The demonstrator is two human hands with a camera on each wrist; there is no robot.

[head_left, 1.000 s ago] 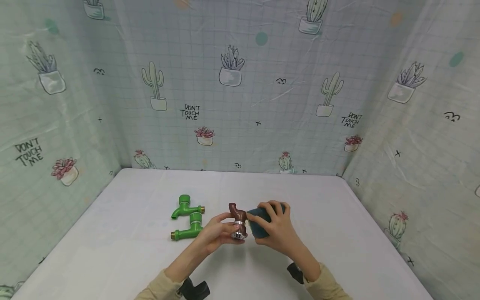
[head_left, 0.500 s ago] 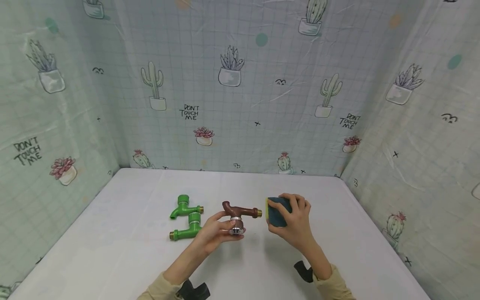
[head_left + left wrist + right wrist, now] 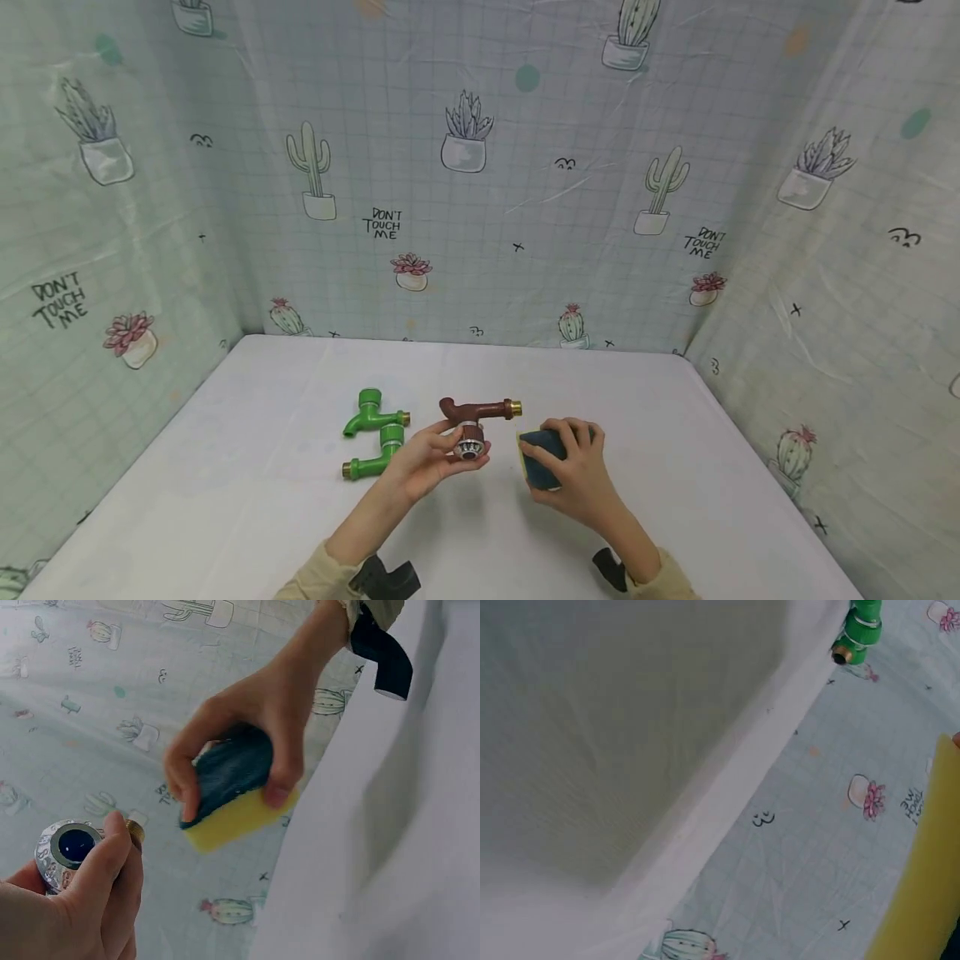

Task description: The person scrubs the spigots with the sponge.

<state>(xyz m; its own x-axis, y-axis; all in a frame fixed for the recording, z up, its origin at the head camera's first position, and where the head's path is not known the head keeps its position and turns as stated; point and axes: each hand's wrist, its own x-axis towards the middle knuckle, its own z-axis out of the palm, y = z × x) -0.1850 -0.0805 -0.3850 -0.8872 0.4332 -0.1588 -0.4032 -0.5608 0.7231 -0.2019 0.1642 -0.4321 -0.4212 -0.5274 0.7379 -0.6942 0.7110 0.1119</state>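
Observation:
My left hand (image 3: 426, 467) grips a brown faucet (image 3: 480, 411) by its silver-trimmed knob, holding it above the table. The knob points toward me and the brass threaded end points right. In the left wrist view the knob's round dark blue cap (image 3: 76, 846) faces the camera. To the right, my right hand (image 3: 573, 471) holds a sponge (image 3: 542, 460) with a dark blue-green scouring side. Its yellow side (image 3: 236, 821) shows in the left wrist view, and a yellow face (image 3: 922, 877) fills the right edge of the right wrist view. Sponge and faucet are apart.
Two green faucets with brass ends lie on the white table (image 3: 262, 500), left of my hands: a farther one (image 3: 369, 417) and a nearer one (image 3: 375, 462), partly behind my left hand. A cactus-print cloth (image 3: 480, 208) stands around the back and sides.
The brown faucet has turned, so its threaded end now points right, and it has risen slightly. The sponge drew away from it to the right, then came back partway and lower.

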